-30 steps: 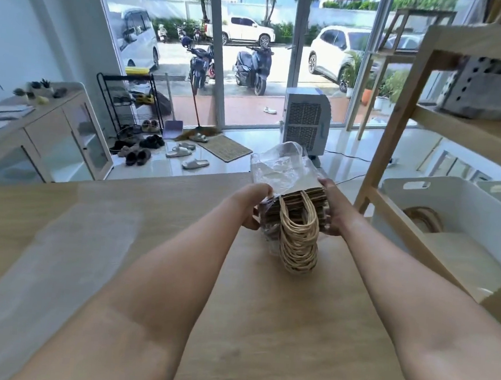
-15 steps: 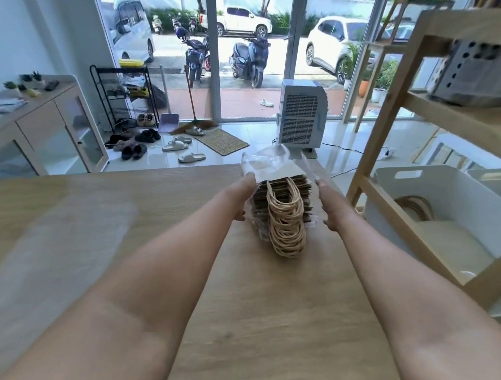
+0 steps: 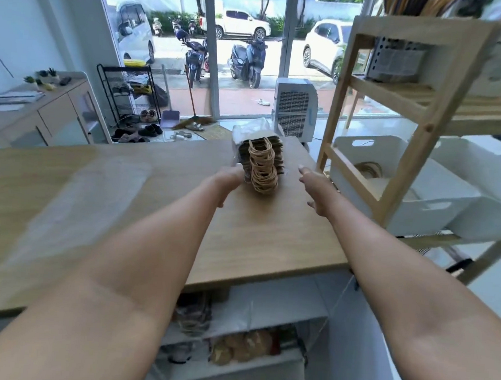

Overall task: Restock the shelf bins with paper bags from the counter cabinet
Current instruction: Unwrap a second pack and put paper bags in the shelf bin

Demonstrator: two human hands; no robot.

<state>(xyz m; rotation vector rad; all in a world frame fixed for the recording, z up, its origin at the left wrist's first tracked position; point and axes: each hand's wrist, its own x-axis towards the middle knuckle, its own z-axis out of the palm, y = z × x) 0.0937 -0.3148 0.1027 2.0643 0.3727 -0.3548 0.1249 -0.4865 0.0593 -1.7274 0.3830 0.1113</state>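
A bundle of brown paper bags [image 3: 261, 165] with twisted rope handles, partly in clear plastic wrap, stands on the wooden counter [image 3: 124, 198] near its far right corner. My left hand [image 3: 229, 179] touches the bundle's left side with fingers loosely curled. My right hand [image 3: 313, 184] is off the bundle, a short gap to its right, fingers apart and holding nothing. A white shelf bin [image 3: 392, 182] sits on the wooden shelf unit [image 3: 425, 125] to the right, with rope handles showing inside. Below the counter's near edge the open cabinet [image 3: 248, 338] shows more bags.
A second white bin [image 3: 486, 188] sits further right on the same shelf. A grey perforated basket [image 3: 396, 62] stands on the shelf above. Beyond the counter are a white air cooler [image 3: 295, 110], a shoe rack [image 3: 125, 98] and glass doors.
Both hands gripped the bundle a second ago. The bundle now rests on the counter, further from me, my right hand has come off it, and the view has tilted down to show the cabinet.
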